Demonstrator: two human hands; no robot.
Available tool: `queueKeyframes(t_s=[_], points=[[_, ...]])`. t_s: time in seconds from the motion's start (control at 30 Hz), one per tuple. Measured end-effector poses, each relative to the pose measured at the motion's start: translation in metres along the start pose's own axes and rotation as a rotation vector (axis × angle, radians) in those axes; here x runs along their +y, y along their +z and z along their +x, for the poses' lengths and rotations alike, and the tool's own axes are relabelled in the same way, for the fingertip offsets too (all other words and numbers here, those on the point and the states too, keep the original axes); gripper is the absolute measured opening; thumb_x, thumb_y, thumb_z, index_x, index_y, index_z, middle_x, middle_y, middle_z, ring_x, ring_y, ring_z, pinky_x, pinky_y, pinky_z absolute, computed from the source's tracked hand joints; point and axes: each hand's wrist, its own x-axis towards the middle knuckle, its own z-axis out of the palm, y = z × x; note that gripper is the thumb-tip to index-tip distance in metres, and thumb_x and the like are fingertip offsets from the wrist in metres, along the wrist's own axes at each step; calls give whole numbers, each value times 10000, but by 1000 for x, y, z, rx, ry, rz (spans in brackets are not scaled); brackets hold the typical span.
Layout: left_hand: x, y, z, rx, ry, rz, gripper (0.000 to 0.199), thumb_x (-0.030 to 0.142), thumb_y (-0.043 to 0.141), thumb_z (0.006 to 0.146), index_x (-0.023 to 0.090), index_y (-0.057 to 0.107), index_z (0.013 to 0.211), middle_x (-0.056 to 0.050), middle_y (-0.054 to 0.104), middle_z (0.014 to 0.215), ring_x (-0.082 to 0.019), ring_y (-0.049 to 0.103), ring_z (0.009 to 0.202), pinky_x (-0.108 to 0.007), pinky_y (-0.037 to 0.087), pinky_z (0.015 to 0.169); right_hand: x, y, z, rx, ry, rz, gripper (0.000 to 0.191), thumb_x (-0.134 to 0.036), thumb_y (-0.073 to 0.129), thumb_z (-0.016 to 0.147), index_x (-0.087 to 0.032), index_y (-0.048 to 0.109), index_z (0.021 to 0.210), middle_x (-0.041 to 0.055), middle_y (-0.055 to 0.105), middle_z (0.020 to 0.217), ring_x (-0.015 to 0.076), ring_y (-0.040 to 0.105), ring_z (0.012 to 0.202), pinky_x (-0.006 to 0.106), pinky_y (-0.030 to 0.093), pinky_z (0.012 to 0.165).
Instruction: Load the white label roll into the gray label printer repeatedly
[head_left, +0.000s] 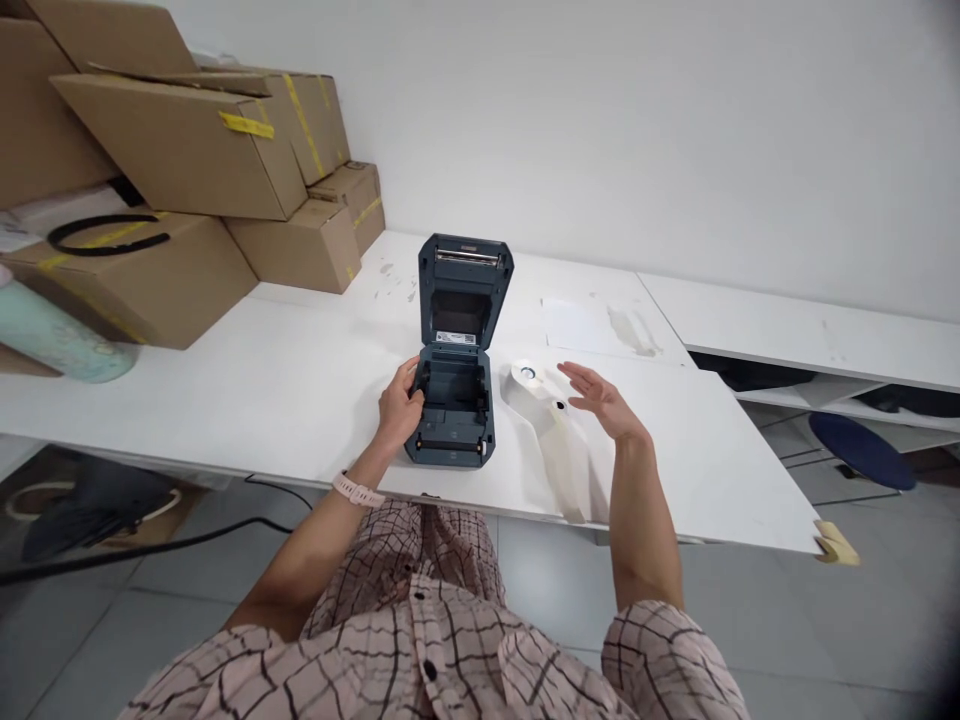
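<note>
A dark label printer (453,400) stands on the white table (330,350) with its lid raised and its inner bay showing. My left hand (400,405) grips the printer's left side, thumb over the rim. Right of the printer lies a white paper roll (527,374), and a strip of paper (562,460) runs toward the table's front edge. A small dark-centred piece (560,406) sits by the strip. My right hand (596,397) hovers just right of the roll, fingers stretched and holding nothing.
Cardboard boxes (195,150) are stacked at the back left, with a black headband (109,248) and a mint bottle (60,335) near them. A flat sheet (577,325) lies behind the roll. A blue stool (862,450) stands at the right. Black cables hang below the table's left side.
</note>
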Motion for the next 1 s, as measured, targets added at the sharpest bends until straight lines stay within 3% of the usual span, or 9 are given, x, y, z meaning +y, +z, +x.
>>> queueKeyframes(t_s=[0.13,0.3,0.4,0.5,0.63,0.7,0.83,0.9,1.0], points=[[0,0,-1,4,-9,-11,691,87,539,796,283,475,1456,-50,700,1306,-236,616,1269,-497,452,1114,-19,-2,43,-156,51,-205,737,-290,793,704,-333,548,1398,37,442,1585,279,318,1511,496,217,1242],[4,-1,-4,-6,-32,-23,700,89,539,805,276,455,1475,-63,673,1352,-239,595,1300,-487,428,1136,-18,26,91,-382,157,-270,822,-211,779,582,-264,553,1370,68,586,1420,322,508,1333,493,398,1119],[6,0,-5,-8,-26,-42,695,85,532,804,280,467,1468,-57,667,1360,-235,585,1314,-480,420,1147,-18,39,93,-324,130,-265,710,-245,797,548,-219,605,1230,79,650,1282,317,574,1219,468,450,1055],[6,1,-5,-4,-24,-52,682,81,528,801,295,492,1447,-43,667,1359,-227,581,1319,-467,411,1159,-31,48,81,-256,64,-162,663,-390,817,581,-223,596,1183,88,672,1218,306,634,1116,434,507,963],[7,1,-5,-3,-30,-43,670,78,516,806,301,499,1438,-33,667,1359,-221,581,1320,-459,402,1167,-71,73,69,-241,-138,-20,672,-628,729,677,-234,589,1203,107,697,1189,314,672,1054,415,550,857],[8,0,-5,-1,-40,-25,679,79,505,813,288,475,1459,-46,663,1366,-235,584,1317,-477,406,1160,-93,92,74,-254,-187,-48,666,-615,733,688,-226,598,1211,101,700,1196,310,663,1076,410,543,874],[8,0,-6,10,-45,6,696,87,496,821,267,433,1491,-65,656,1376,-270,574,1328,-522,400,1150,-122,135,101,-411,-186,-480,680,-410,832,613,-211,601,1221,77,695,1190,285,649,1054,393,518,899],[6,1,-6,13,-31,-16,711,92,502,821,274,414,1502,-60,662,1367,-271,581,1319,-524,400,1151,-125,153,113,-476,-184,-782,675,-403,832,601,-198,608,1205,91,692,1177,292,653,1022,391,519,866],[5,2,-6,12,-25,-35,721,104,514,823,298,402,1509,-51,668,1356,-272,602,1291,-524,408,1144,-119,174,123,-504,-164,-1004,675,-421,834,607,-198,613,1204,115,685,1207,323,658,1042,399,517,856]])
